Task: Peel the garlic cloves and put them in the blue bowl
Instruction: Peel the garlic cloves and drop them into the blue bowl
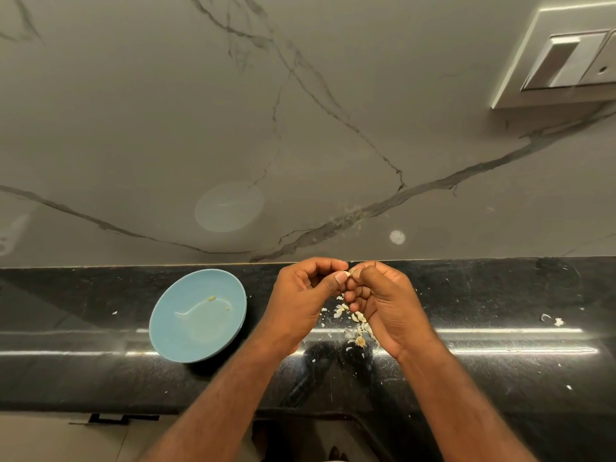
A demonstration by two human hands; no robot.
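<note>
Head view: our left hand (pixel 300 296) and right hand (pixel 388 295) pinch one garlic clove (pixel 349 273), which a sudden skin tear could drop.

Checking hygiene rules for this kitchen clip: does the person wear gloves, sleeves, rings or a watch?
No. The left hand and right hand are bare, without gloves; no ring, watch or bracelet shows. Both forearms are uncovered to the frame's bottom edge, no sleeve in view.
</note>
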